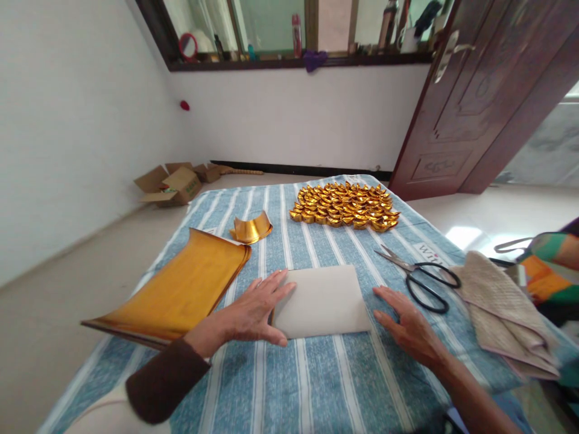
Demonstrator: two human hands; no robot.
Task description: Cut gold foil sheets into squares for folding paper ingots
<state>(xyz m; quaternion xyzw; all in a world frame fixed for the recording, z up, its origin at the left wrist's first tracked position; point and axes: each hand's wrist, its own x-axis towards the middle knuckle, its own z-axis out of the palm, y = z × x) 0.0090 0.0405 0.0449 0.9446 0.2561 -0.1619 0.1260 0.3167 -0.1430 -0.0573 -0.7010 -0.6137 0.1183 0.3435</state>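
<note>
A pale, blank rectangular sheet (323,301) lies flat on the striped cloth in front of me. My left hand (266,304) rests across its left edge with the fingers spread. Just off the sheet's right side, my right hand (404,325) is over the cloth, fingers apart and holding nothing. Black-handled scissors (418,274) lie beyond the right hand, blades pointing away to the left. Left of my left hand is a stack of large gold paper sheets (176,289) with curled corners. Behind it sits a small curved pile of gold paper pieces (252,228).
Many folded gold paper ingots (344,205) are grouped at the table's far right. A folded beige towel (502,313) lies at the right edge. Blue-and-white striped cloth (312,374) covers the table. Cardboard boxes (174,184) stand on the floor; a brown door (474,102) is at right.
</note>
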